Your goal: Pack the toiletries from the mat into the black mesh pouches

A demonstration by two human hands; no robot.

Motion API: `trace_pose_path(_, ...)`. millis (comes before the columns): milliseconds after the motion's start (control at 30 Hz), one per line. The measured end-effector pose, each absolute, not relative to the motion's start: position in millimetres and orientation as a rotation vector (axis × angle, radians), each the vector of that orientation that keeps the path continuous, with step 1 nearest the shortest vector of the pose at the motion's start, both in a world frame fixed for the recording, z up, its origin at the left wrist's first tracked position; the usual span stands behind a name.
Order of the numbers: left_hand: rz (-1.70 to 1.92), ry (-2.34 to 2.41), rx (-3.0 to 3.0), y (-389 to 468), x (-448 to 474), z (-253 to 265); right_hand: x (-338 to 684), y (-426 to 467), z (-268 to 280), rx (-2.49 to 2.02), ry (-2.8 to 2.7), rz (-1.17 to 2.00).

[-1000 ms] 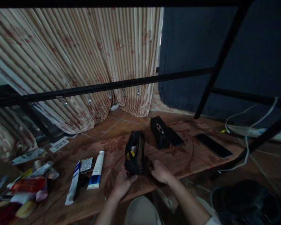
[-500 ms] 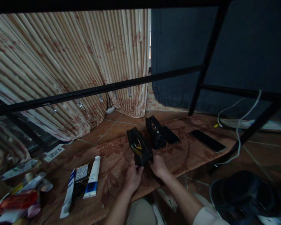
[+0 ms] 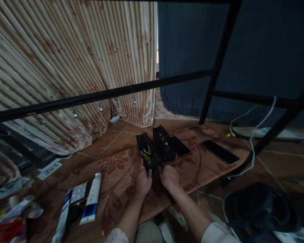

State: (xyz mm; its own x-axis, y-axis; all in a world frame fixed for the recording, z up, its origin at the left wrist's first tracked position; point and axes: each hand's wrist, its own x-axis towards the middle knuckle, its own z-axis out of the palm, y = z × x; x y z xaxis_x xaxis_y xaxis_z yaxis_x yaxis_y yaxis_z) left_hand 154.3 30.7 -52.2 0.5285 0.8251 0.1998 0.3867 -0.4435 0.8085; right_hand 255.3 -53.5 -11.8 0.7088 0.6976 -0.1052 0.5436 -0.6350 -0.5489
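Two open-topped black pouches stand side by side on a brown cloth with a leaf pattern. The nearer black pouch has something yellow inside. My left hand grips its near left corner, thumb at the front. With curled fingers, my right hand pinches the near right corner. Beyond it and to the right is the second black pouch, with small shiny items inside that I cannot make out. A dark flat rectangular item lies against that pouch's right side.
A black phone lies on the cloth at right, near a white cable. To the left are a white-and-blue tube, another tube and a glittery square case. A black metal bar crosses behind.
Both hands have pushed the nearer pouch slightly away from me and closer to the second pouch. The view has turned a little, so most things sit farther left.
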Motion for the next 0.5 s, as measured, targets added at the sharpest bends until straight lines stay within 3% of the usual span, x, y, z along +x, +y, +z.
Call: trace_pose_path(500, 0.726, 0.979, 2.033, 39.5, 181.1, -43.3, 253.3, -50.8, 1.3, -2.538, -0.974, 0.450)
